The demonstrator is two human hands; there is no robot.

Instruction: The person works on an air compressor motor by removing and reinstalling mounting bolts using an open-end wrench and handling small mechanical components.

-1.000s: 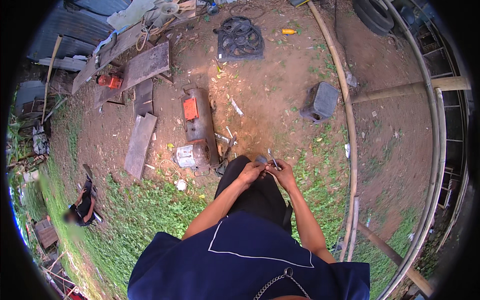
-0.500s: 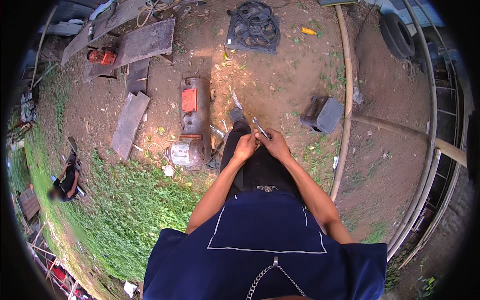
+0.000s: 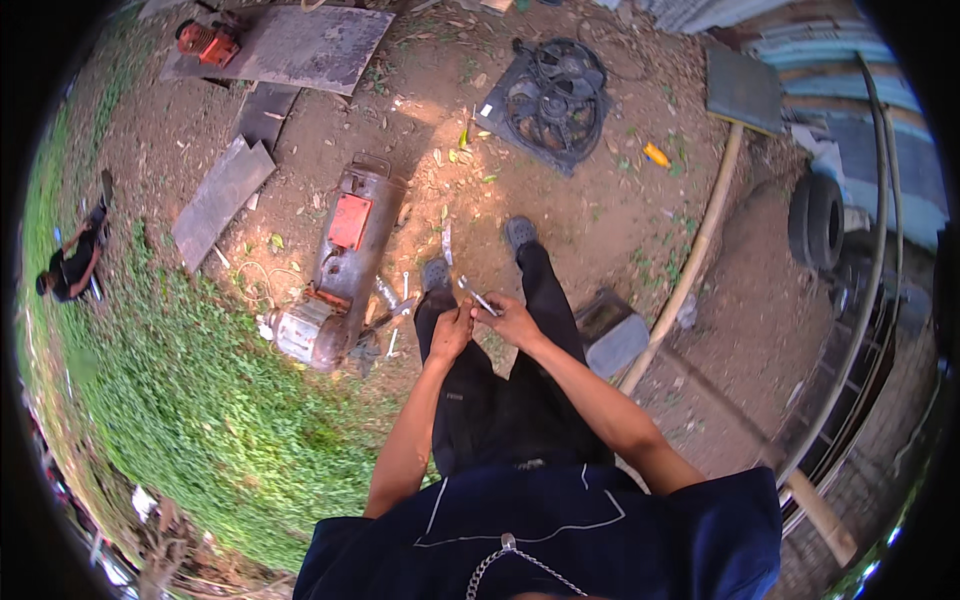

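My left hand [image 3: 450,332] is closed just left of my right hand [image 3: 508,322], in front of my dark trousers; whatever it holds is too small to make out. My right hand grips a silver metal tool [image 3: 481,298], which looks like a wrench. Ahead and to the left, a rusty compressor tank [image 3: 365,245] lies with an orange plate [image 3: 349,222] on top and a silvery motor [image 3: 295,330] at the near end. Loose wrenches [image 3: 392,342] and a metal part [image 3: 387,294] lie on the dirt beside it.
A fan assembly [image 3: 548,100], dark stool [image 3: 612,338], yellow bottle [image 3: 656,154] and tyres [image 3: 815,220] surround me. A bamboo pole [image 3: 700,250] runs along the right. Boards [image 3: 222,205] and an orange machine [image 3: 208,42] are at upper left. A person [image 3: 73,262] reclines on the far left.
My view has turned, so the compressor now sits tilted further left and both my feet show. My hands stay together with the tool, and the stool has slipped partly behind my leg.
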